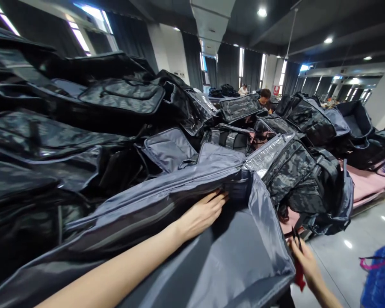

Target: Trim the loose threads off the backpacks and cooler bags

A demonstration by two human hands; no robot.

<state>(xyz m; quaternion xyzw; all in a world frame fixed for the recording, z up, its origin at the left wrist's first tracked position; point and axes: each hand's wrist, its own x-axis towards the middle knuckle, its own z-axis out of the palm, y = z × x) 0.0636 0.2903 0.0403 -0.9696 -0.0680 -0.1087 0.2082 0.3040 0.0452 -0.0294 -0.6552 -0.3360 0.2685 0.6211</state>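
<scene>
A large open bag with a smooth grey lining lies in front of me, its mouth facing up. My left hand reaches inside, fingers stretched out against the dark inner wall by the far corner; the fingertips are partly in shadow. Outside the bag's right edge, my right hand is closed around black-and-red snips. Their dark, narrow points show above the fingers and a red part hangs below. The hand's grip is partly hidden.
Dark camouflage bags are heaped high at left. More bags lie on a pink-topped table at right. A blue container stands on the floor, lower right. Two people, one a nearer person, are beyond the piles.
</scene>
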